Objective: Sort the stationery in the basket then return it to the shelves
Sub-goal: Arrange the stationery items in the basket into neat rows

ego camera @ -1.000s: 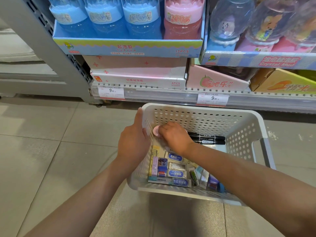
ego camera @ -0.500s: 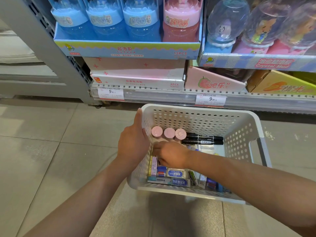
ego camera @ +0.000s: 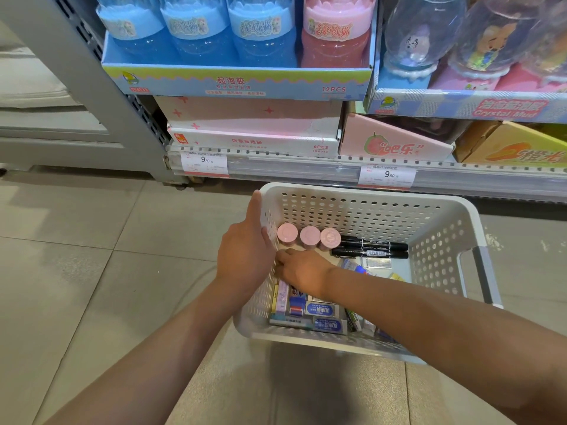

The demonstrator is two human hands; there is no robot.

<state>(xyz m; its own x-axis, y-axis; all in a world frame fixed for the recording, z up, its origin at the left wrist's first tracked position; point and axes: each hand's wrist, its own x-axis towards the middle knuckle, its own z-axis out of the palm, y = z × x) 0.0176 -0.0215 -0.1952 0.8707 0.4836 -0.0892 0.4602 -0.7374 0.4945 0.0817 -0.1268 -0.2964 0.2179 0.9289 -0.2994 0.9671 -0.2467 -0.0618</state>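
Two "9.90" shelf tags (ego camera: 204, 161) above basket (ego camera: 368, 197); left hand (ego camera: 245, 253) gripping its rim; right hand (ego camera: 303, 269) inside, grip unclear.

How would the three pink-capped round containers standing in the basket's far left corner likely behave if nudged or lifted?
The pink-capped containers stand upright in a row on round bases, so a sideways push would probably tip them, and once down they may roll. They look small, plastic and probably light. Touching each other and close to the black markers, one nudged could knock its neighbours inside the basket.
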